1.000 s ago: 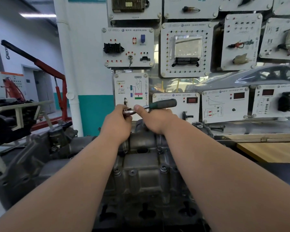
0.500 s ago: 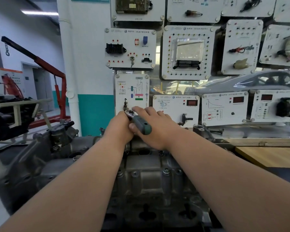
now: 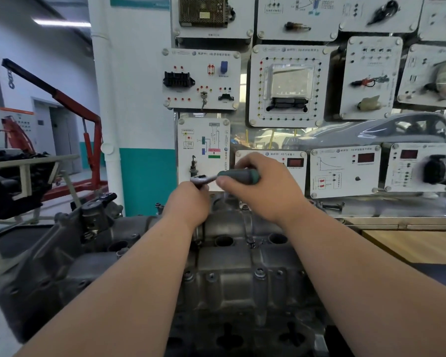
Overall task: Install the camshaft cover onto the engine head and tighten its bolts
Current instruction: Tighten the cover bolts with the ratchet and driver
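Head view: the left grip (image 3: 188, 202) is curled shut just under the metal head of the ratchet (image 3: 238, 176), its thumb up against that head. What its fingers enclose below is hidden. The right grip (image 3: 265, 191) is clamped on the same ratchet, fingers over the green handle and thumb beneath. The tool lies almost level and points left, and both grips sit above the far end of the cover (image 3: 224, 279). The grey cover lies on top of the engine (image 3: 49, 266), running from the near edge of the view away under the forearms. Bolts (image 3: 259, 273) stand in its bosses, and round holes show along its middle. A wooden table (image 3: 417, 246) is at right, a red crane (image 3: 88, 140) at left, and white panels (image 3: 201, 78) hang on the wall behind.
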The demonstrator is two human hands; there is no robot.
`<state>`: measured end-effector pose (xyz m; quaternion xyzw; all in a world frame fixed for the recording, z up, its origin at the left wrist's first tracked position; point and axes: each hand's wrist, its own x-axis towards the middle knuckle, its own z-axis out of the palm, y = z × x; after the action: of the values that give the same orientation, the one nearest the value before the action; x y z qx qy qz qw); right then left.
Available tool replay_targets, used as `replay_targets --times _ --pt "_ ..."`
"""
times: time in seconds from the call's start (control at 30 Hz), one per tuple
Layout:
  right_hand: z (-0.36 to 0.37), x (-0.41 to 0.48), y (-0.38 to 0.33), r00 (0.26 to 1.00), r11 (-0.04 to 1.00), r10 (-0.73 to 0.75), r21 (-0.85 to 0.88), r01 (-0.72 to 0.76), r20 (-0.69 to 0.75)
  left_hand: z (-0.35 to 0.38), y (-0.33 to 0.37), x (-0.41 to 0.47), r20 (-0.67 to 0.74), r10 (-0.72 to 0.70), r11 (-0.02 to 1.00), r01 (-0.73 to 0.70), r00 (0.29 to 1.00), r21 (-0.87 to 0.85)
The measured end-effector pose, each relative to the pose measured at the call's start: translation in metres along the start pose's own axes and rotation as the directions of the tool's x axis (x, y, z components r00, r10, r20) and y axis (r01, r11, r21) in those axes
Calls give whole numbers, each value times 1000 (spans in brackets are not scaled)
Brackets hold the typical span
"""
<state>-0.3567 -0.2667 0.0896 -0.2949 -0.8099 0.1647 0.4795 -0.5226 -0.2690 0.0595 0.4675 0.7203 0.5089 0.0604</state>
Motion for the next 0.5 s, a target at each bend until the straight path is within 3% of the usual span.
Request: replay_targets --times 0.07,0.13,0.23,0.3,0.4,0.5 --pt "-4 5 12 985 972 171 169 -164 -29 2 0 1 34 -7 1000 7 999 2" --pt "-6 12 23 955 943 287 199 -268 -73 0 1 1 55 0 1000 1 999 -22" --pt "-2 22 27 935 939 342 54 -338 -91 -1 -1 1 80 28 1000 -28 996 1" --pt "2 29 24 937 922 340 -169 -350 -85 0 -3 1 83 31 999 -32 996 12" --pt "10 32 10 982 762 171 -622 -181 -77 2 -1 1 40 42 988 -47 998 148" --pt "30 29 -11 990 660 3 -744 101 138 2 4 -2 80 119 928 -140 990 344"
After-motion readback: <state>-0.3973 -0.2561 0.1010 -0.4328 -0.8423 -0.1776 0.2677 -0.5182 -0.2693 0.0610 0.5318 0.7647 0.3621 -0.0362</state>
